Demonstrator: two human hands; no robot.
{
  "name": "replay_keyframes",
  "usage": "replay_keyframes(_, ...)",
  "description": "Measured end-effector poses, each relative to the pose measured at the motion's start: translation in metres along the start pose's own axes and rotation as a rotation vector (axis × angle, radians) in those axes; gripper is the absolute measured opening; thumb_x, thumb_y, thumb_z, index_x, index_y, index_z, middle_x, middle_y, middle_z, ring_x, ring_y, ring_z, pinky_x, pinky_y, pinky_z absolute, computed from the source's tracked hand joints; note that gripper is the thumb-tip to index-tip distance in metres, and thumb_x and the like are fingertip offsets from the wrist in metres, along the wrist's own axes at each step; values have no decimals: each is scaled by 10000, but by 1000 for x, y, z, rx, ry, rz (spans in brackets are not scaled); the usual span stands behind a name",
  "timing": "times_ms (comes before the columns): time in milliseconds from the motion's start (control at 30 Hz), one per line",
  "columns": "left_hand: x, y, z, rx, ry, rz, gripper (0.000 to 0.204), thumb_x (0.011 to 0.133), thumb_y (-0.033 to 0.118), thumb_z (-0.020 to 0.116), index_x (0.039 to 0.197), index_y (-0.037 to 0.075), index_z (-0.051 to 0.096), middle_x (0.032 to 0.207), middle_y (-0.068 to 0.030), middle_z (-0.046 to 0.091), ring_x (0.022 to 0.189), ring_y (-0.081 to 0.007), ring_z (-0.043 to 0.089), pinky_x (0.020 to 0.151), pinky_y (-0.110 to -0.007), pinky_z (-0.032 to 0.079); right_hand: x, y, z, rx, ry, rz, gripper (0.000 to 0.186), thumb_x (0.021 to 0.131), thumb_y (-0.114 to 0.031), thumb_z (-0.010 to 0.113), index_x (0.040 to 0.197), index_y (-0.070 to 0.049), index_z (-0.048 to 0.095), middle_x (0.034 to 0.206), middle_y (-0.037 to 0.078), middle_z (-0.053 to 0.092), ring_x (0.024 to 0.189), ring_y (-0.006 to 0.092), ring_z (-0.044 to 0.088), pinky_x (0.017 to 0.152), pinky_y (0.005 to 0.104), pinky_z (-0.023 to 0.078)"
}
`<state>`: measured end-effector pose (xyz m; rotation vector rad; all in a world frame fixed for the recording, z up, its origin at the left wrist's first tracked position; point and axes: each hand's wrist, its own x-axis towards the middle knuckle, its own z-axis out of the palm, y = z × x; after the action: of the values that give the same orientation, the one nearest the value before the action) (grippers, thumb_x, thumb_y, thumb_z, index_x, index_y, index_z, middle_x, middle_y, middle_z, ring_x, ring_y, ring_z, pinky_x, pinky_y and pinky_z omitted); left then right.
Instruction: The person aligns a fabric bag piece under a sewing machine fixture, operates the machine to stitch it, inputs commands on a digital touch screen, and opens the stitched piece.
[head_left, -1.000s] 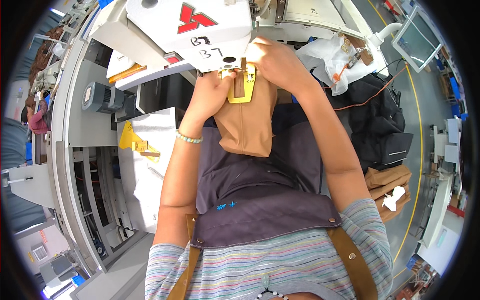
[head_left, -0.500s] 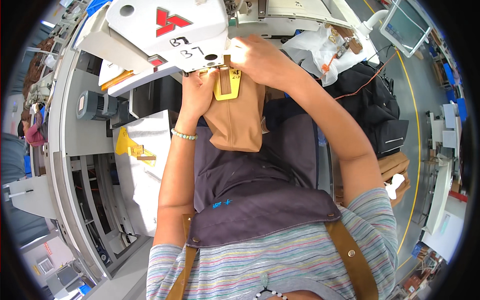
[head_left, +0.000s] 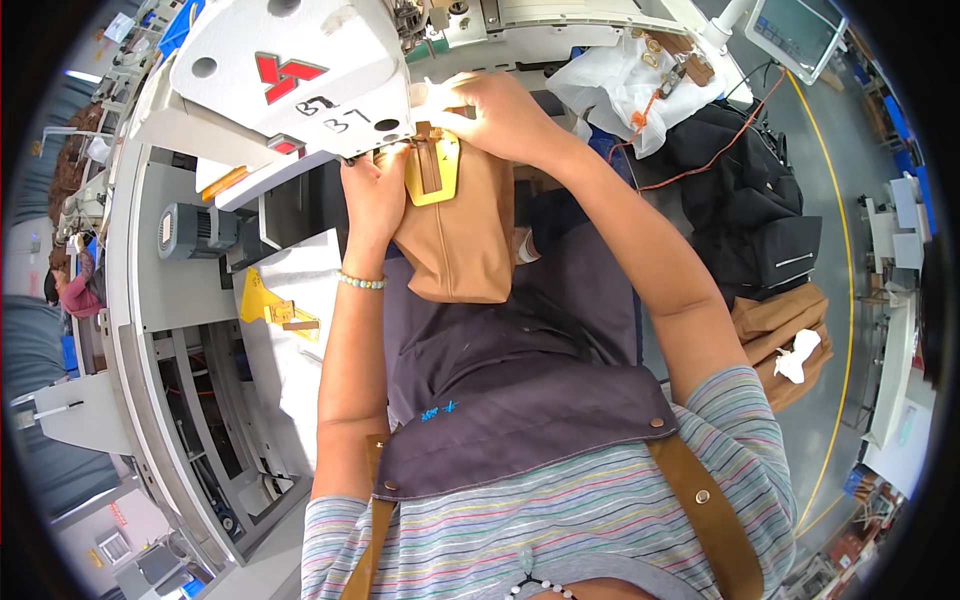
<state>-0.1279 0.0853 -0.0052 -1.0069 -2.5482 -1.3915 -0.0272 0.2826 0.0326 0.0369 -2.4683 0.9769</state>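
My left hand (head_left: 372, 190), a bead bracelet at its wrist, grips the left side of a tan fabric piece (head_left: 452, 260) at the yellow template (head_left: 446, 180). The template has a slot with a brown strip showing and lies on the fabric just below the white sewing machine head (head_left: 280, 100), which bears a red emblem. My right hand (head_left: 500, 118) is above the template's right side, beside the head, its fingers curled; what they hold is too hidden to name. The fabric hangs down over my dark apron (head_left: 480, 420).
At left are a motor (head_left: 190, 232) and a pale board (head_left: 290, 370) bearing another yellow template (head_left: 262, 295). At right are white wrapping (head_left: 600, 85) with small parts, a screen (head_left: 790, 30), black fabric (head_left: 745, 230) and tan pieces (head_left: 760, 330). A co-worker (head_left: 75, 290) sits at far left.
The machine, template and both hands have shifted left in the view. The hands stay at the template; my right hand's fingers have moved slightly along beside the machine head.
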Motion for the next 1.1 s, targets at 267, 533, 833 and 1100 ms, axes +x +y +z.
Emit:
replay_keyframes(267,-1,1,3,-91,55,-18,346,896,129,756,1132,-111,675,1044,-154,727,947,-205,647,896,-345,503,10,14,15,-15,138,46,226,841,-206,727,976,-26,734,908,178,722,843,388,678,741,419,532)
replay_keyframes(533,0,-1,1,-473,-59,-105,196,908,40,733,1050,-93,711,1021,-108,764,914,-133,657,865,-306,516,9,9,11,-170,73,-17,264,858,-277,721,989,-50,757,985,187,729,908,392,694,786,473,553)
replay_keyframes(833,-1,5,-6,-336,-124,55,235,943,55,694,1131,-85,676,1096,-114,752,966,-139,661,868,-318,522,5,7,3,-24,-62,13,193,886,-125,693,1039,-15,736,983,130,729,905,284,681,829,354,523)
replay_keyframes(1100,-33,21,-26,-90,143,218,196,858,6,748,1046,-27,701,1029,-130,729,969,-258,700,881,-327,539,-25,18,13,247,16,-19,291,951,-97,646,1201,52,647,1177,182,684,1042,254,668,964,351,499)
